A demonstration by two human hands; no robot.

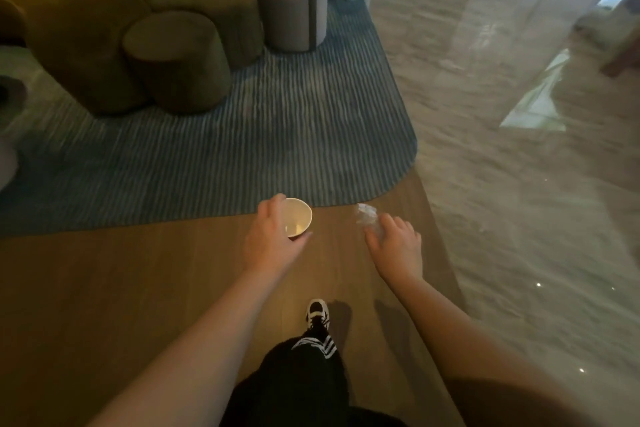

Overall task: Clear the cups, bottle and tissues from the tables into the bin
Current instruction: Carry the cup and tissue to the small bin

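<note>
The person is standing on the wooden floor (138,288) with both arms reaching out ahead. The left hand (270,239) is holding a white paper cup (298,217), fingers and thumb curling round its wall, the open mouth tipping toward the camera. The right hand (394,241) is pinching something clear and crinkled (366,215), which is sticking out past the fingertips; it is too blurred to say whether it is the bottle or a bit of plastic wrap. Both things are being carried in the air above the floor, near the edge of the striped blue rug (242,135). Beyond the rug, brown round stools (173,59) are sitting beside a grey one (287,14). One black-and-white trainer (317,315) is showing below the hands.
</note>
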